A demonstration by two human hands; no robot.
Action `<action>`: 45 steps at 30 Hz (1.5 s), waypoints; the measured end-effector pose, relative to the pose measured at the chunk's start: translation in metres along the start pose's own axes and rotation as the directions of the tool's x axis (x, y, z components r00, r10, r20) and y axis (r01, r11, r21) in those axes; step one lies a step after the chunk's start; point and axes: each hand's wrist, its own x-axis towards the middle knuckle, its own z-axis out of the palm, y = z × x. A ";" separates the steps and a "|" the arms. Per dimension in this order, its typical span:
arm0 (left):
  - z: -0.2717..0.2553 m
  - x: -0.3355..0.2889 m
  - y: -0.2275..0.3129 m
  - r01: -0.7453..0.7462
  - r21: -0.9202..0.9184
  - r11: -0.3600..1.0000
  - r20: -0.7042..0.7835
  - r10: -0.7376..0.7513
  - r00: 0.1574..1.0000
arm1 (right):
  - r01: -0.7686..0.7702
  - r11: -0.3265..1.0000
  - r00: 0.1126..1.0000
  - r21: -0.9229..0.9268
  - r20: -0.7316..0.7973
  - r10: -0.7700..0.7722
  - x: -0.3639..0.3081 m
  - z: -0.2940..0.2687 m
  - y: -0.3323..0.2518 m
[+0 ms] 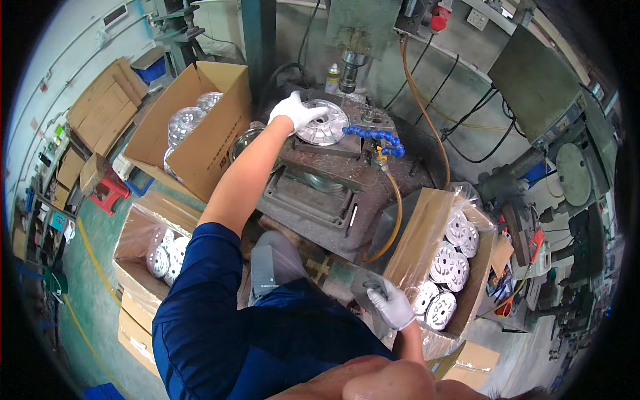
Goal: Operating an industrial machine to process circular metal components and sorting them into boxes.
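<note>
My left hand point(298, 113), in a white glove, reaches to a round silver metal disc point(323, 125) with slots. Its thumb lies across the disc and its fingers close at the left rim. The disc rests on the drill press table point(313, 164), below the machine's spindle point(351, 71). A blue jointed coolant hose point(374, 134) ends near the disc's right rim. My right hand point(392, 304), also gloved, is low beside the left side of the right carton point(417, 235). Its fingers are blurred, and I cannot make out whether they hold anything.
Slotted discs point(448, 267) lie in the plastic-lined right carton. A tall open carton point(200, 137) with shiny round parts stands left of the table, and another carton point(137, 230) with discs is below it. A spray can point(333, 79) stands behind the disc. A brown hose point(398, 213) loops at the right.
</note>
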 end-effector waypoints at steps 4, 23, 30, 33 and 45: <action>-0.001 0.004 0.000 0.018 0.075 0.997 -0.008 -0.017 1.000 | -0.006 0.994 1.000 -0.108 -0.007 0.006 0.007 -0.010 -0.003; -0.001 0.019 -0.009 -0.055 0.118 0.992 0.190 0.031 0.981 | -0.062 0.992 0.996 -0.113 -0.072 0.054 0.008 -0.010 -0.002; 0.006 0.024 -0.022 -0.052 0.065 0.997 0.153 0.041 0.987 | -0.018 0.970 0.997 -0.241 -0.079 -0.001 -0.003 -0.018 0.001; 0.010 0.031 -0.021 -0.060 -0.034 0.998 0.165 0.064 0.984 | -0.017 0.970 0.996 -0.242 -0.088 -0.004 -0.002 -0.016 -0.012; 0.010 0.031 -0.022 -0.013 -0.047 0.999 0.186 0.021 0.982 | 0.034 0.975 0.999 -0.220 -0.014 -0.038 -0.006 -0.010 0.003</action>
